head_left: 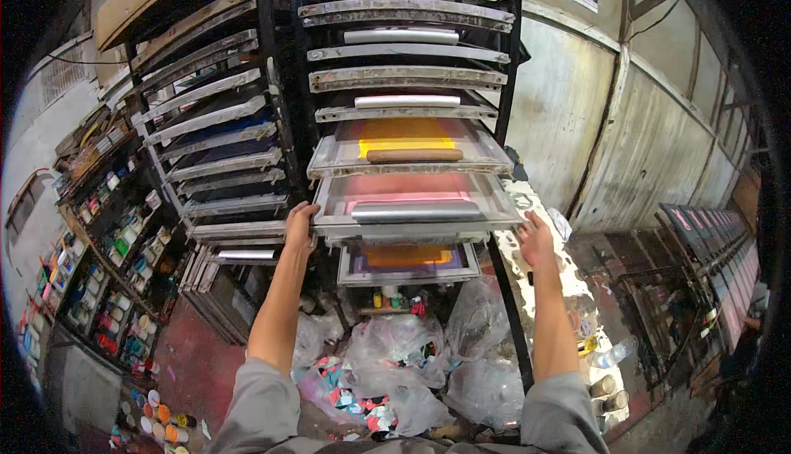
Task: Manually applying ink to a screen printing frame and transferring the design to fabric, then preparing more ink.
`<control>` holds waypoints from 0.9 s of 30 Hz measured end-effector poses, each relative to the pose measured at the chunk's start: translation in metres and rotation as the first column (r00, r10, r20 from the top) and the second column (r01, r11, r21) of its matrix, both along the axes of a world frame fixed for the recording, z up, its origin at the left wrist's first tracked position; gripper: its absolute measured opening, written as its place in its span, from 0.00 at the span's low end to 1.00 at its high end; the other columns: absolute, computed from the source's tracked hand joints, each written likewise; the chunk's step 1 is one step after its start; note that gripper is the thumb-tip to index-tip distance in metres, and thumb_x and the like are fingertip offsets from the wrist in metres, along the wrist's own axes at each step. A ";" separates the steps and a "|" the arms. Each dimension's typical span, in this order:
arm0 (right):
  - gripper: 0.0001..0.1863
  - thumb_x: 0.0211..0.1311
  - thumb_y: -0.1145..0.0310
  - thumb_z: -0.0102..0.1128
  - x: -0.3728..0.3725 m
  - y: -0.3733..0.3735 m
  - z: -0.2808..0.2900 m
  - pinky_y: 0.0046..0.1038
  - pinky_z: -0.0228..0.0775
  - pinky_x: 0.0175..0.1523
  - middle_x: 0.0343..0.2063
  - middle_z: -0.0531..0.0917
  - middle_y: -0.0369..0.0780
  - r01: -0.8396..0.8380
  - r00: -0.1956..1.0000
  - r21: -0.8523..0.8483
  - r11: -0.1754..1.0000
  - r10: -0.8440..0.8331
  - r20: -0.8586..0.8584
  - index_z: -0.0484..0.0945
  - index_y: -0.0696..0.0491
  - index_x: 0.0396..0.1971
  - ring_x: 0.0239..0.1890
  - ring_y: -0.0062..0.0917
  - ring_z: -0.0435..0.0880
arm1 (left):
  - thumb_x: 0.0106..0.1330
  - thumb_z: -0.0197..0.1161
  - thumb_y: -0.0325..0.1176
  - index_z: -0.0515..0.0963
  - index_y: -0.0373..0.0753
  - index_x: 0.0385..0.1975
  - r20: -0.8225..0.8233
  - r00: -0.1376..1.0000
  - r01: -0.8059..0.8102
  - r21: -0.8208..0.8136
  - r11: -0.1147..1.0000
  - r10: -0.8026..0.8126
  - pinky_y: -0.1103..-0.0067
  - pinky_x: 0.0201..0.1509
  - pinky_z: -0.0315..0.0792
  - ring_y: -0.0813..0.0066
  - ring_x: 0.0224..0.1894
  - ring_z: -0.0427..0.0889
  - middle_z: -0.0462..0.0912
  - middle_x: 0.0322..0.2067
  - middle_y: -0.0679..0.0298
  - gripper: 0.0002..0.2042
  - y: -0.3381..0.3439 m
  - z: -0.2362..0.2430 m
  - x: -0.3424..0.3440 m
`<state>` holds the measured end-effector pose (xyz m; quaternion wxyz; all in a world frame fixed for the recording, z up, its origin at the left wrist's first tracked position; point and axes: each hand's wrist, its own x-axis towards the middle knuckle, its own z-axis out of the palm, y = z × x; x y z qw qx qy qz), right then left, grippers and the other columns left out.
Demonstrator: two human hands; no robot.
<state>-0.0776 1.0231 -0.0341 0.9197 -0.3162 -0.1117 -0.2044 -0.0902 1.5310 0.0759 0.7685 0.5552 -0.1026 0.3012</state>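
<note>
A screen printing frame [329,207] with pink ink on its mesh juts out of the tall rack in front of me. Across its near side lies a squeegee [416,212] with a silver handle. My left hand [301,225] grips the frame's left near corner. At the opposite corner, my right hand [535,241] has its fingers on the frame's edge, partly bent. Just above sits another screen frame [329,157] with yellow ink and a brown squeegee [414,156]. Below hangs a smaller frame [408,275] with orange and purple ink.
More frames fill the upper rack [405,14] and a second rack [218,137] to the left. Clear plastic bags [395,347] with scraps lie underneath. Shelves of ink containers [115,248] stand far left. A stained ledge [527,277] with jars runs along the right.
</note>
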 end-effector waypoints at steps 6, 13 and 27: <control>0.15 0.70 0.63 0.53 -0.029 0.022 -0.082 0.32 0.76 0.46 0.35 0.83 0.42 -0.020 0.990 -0.282 0.959 0.057 0.126 0.75 0.57 0.49 0.37 0.30 0.83 | 0.61 0.61 0.28 0.75 0.33 0.43 0.094 0.991 -0.107 0.091 0.990 0.099 0.74 0.47 0.72 0.71 0.36 0.79 0.84 0.32 0.59 0.12 0.022 0.050 0.118; 0.16 0.64 0.70 0.60 -0.152 0.089 -0.287 0.33 0.78 0.44 0.38 0.84 0.42 -0.257 0.865 -0.069 0.964 0.198 -0.461 0.76 0.57 0.51 0.37 0.31 0.84 | 0.68 0.61 0.38 0.74 0.33 0.50 0.048 0.998 -0.035 -0.105 0.994 0.040 0.71 0.36 0.70 0.71 0.32 0.75 0.80 0.33 0.62 0.17 0.030 0.077 0.189; 0.12 0.66 0.63 0.63 -0.219 0.148 -0.369 0.32 0.75 0.38 0.32 0.83 0.40 -0.292 0.674 -0.048 0.955 0.170 -0.719 0.80 0.57 0.41 0.35 0.30 0.83 | 0.73 0.51 0.45 0.70 0.29 0.59 0.193 0.981 0.014 0.068 0.998 -0.027 0.68 0.52 0.75 0.59 0.51 0.81 0.79 0.55 0.57 0.26 0.077 0.089 0.290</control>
